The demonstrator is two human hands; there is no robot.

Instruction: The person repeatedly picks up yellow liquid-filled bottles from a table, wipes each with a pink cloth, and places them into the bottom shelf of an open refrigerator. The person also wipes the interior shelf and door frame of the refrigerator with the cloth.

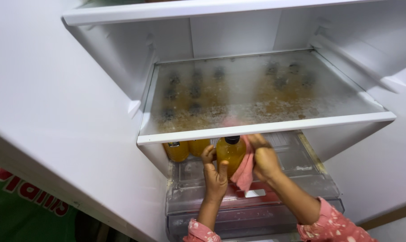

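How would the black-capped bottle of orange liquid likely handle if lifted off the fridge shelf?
The bottle looks nearly full, so probably heavy for its size. The fogged glass shelf suggests cold, maybe damp, slippery sides. The left hand steadies it while the right hand presses a pink cloth.

A frosted glass shelf (pixel 265 96) with a white front edge spans the inside of a white fridge (pixel 46 103). Nothing stands on top of it; dark round caps and amber shapes show blurred through the fogged glass (they belong to bottles standing on the level below). Beneath it lies a clear plastic drawer cover (pixel 297 163), dusted with whitish residue. On this lower level stand orange bottles (pixel 178 150) in a row at the back left, just under the shelf's front edge.
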